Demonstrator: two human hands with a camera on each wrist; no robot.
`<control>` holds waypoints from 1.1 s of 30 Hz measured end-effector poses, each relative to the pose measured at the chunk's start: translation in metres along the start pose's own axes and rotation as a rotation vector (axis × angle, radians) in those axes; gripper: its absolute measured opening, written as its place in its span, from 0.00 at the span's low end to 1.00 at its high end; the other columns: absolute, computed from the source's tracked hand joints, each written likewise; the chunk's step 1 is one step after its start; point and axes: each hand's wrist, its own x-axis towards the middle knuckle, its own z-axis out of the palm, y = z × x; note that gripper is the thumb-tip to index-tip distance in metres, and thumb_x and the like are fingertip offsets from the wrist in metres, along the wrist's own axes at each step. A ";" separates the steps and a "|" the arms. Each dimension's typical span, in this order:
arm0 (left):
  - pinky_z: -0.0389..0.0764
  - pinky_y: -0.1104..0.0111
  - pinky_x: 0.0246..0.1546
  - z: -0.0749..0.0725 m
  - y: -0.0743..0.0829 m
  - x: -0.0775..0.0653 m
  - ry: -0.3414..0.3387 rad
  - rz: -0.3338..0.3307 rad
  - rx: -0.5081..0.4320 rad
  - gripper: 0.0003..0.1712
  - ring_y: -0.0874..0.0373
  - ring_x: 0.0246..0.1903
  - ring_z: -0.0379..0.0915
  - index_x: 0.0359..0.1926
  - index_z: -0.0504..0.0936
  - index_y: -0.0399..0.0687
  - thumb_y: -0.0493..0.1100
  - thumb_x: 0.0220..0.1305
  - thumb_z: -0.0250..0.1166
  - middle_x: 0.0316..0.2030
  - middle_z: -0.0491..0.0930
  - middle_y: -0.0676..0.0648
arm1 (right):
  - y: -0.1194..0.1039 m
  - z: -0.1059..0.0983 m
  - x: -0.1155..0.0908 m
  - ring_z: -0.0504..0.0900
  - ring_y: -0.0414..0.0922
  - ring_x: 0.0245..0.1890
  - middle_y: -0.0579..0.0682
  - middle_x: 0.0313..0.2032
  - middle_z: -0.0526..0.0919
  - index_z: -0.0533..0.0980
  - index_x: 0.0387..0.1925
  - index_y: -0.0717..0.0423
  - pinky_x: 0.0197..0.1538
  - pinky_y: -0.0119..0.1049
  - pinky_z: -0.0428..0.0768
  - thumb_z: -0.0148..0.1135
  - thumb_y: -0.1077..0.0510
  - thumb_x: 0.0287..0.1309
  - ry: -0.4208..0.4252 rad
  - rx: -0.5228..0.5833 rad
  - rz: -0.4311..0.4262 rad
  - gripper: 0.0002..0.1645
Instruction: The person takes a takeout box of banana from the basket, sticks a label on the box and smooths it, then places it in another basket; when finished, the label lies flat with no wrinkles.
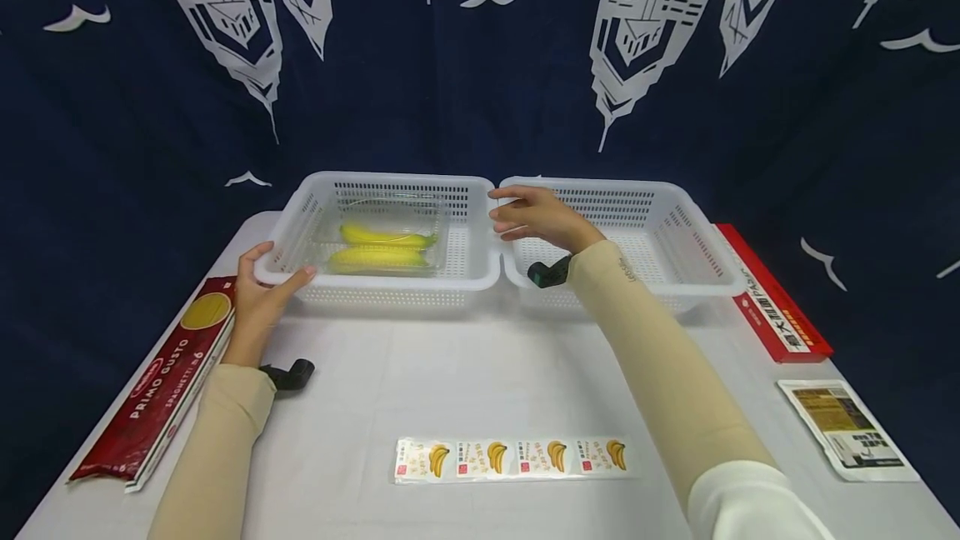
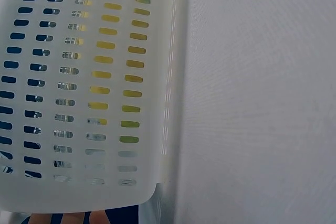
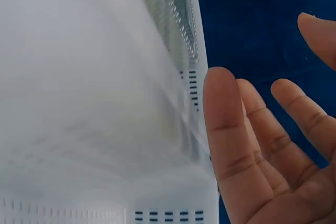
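A white perforated basket (image 1: 397, 283) stands on the left, holding a clear plastic container (image 1: 444, 232). Within the container lie a long yellow piece that looks like a banana (image 1: 386, 237) and a second that resembles an ear of corn (image 1: 378, 258). My left hand (image 1: 262, 298) grips this basket's near left corner, thumb over the front rim; in the left wrist view, fingers (image 2: 71, 217) show below the basket wall. My right hand (image 1: 543, 219) is at the right rim of that basket, above the gap beside a second white basket (image 1: 645, 286). Its fingers (image 3: 226, 124) are loosely extended, gripping nothing.
A red spaghetti packet (image 1: 161, 382) lies along the left edge. To the right are a red box (image 1: 776, 298) and a white pouch (image 1: 847, 432). A strip of banana-print packets (image 1: 513, 460) lies in front. A dark blue patterned cloth (image 1: 450, 90) hangs behind.
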 end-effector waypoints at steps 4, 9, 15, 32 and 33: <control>0.64 0.57 0.79 0.000 0.000 0.000 0.001 -0.003 0.003 0.48 0.47 0.75 0.59 0.84 0.53 0.58 0.39 0.74 0.71 0.82 0.58 0.43 | -0.006 0.011 0.008 0.80 0.63 0.65 0.69 0.73 0.69 0.63 0.81 0.64 0.68 0.49 0.82 0.60 0.63 0.79 0.000 0.009 0.041 0.35; 0.65 0.56 0.79 0.001 0.001 -0.001 -0.011 0.006 -0.005 0.48 0.46 0.75 0.59 0.84 0.52 0.54 0.39 0.75 0.70 0.81 0.59 0.42 | -0.011 0.023 0.017 0.82 0.60 0.63 0.65 0.75 0.70 0.63 0.81 0.63 0.64 0.42 0.85 0.60 0.62 0.78 0.024 0.011 0.113 0.36; 0.64 0.54 0.79 0.000 0.000 -0.001 -0.009 0.011 0.024 0.50 0.45 0.76 0.59 0.85 0.50 0.54 0.41 0.74 0.71 0.82 0.58 0.42 | -0.014 0.036 0.029 0.77 0.64 0.70 0.66 0.77 0.68 0.59 0.83 0.62 0.66 0.42 0.83 0.58 0.61 0.78 0.025 0.051 0.162 0.38; 0.66 0.56 0.79 -0.001 -0.001 0.003 -0.019 0.022 -0.018 0.49 0.45 0.76 0.59 0.84 0.50 0.51 0.38 0.74 0.70 0.82 0.58 0.42 | -0.018 0.064 0.061 0.70 0.64 0.74 0.70 0.81 0.56 0.59 0.85 0.48 0.72 0.50 0.78 0.59 0.57 0.80 -0.008 0.034 0.308 0.39; 0.65 0.56 0.79 -0.001 -0.001 0.002 -0.018 0.020 -0.014 0.49 0.45 0.76 0.59 0.84 0.50 0.51 0.38 0.74 0.70 0.82 0.58 0.42 | -0.018 0.064 0.063 0.70 0.64 0.74 0.70 0.81 0.56 0.59 0.85 0.48 0.72 0.50 0.78 0.59 0.57 0.80 -0.013 0.038 0.316 0.38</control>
